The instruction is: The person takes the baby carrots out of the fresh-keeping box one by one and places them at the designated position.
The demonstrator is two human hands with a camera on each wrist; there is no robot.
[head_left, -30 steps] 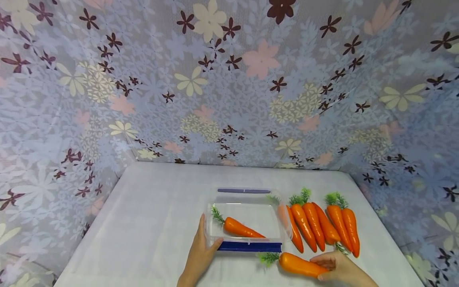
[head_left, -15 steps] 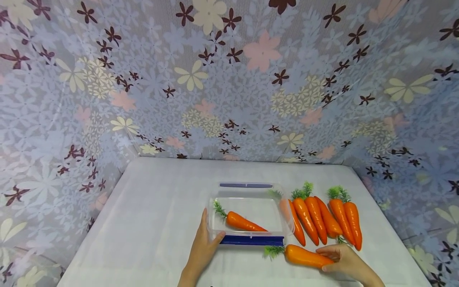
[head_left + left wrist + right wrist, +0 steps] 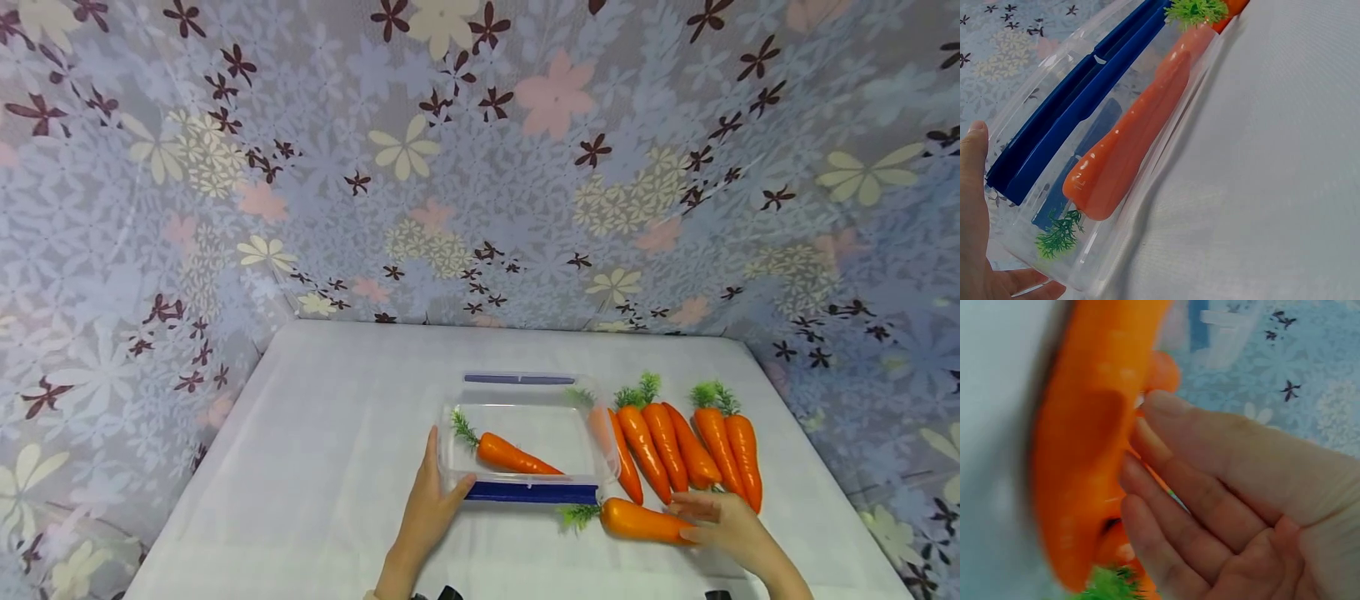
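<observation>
A clear plastic food container (image 3: pixel 517 406) with blue latches (image 3: pixel 531 493) stands on the white table, one orange carrot (image 3: pixel 517 456) with a green top inside. At its front left corner my left hand (image 3: pixel 431 500) holds it, thumb on the front edge and fingers along the side. My right hand (image 3: pixel 723 521) is by the tip of a thick carrot (image 3: pixel 641 522) that lies crosswise before the container. In the right wrist view the fingers (image 3: pixel 1172 537) are loosely extended beside this blurred carrot (image 3: pixel 1085 444); whether they touch it is unclear.
Several carrots (image 3: pixel 660 450) with leafy tops lie side by side right of the container, one partly seen through its wall. Two more carrots (image 3: pixel 742 454) lie farther right. A flower-patterned cloth (image 3: pixel 480 167) rises behind and beside the table (image 3: pixel 337 400).
My right hand has loosened from the thick carrot's tip, its fingers now more spread. The left hand stays on the container. The whole head view has shifted slightly.
</observation>
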